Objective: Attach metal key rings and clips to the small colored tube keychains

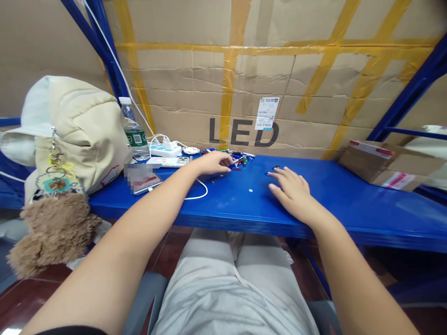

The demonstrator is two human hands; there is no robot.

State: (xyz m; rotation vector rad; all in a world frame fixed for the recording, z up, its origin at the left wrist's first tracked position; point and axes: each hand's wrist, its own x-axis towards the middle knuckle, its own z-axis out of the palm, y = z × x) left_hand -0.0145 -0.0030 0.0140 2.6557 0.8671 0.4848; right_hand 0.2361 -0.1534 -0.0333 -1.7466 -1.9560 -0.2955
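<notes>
My left hand (pixel 217 163) reaches to the back of the blue table, its fingers curled and closed on what looks like a blue pen (pixel 236 163). It is right at the front of a loose pile of coloured pens or pen parts (pixel 248 155), in blue, red, green and white. My right hand (pixel 291 188) rests low over the tabletop to the right, fingers stretched out and apart. Close to its fingertips are a small dark piece (pixel 275 167) and a small blue piece (pixel 267 174). Both are too small to name.
To the left are a cream bag (pixel 80 125) with a furry brown charm (pixel 56 232), a water bottle (pixel 137 135), a power strip (pixel 162 149) and two phones, one near the cable (pixel 197 197). A small cardboard box (pixel 387 165) sits right. Large taped cardboard (pixel 195 93) backs the table (pixel 324 195).
</notes>
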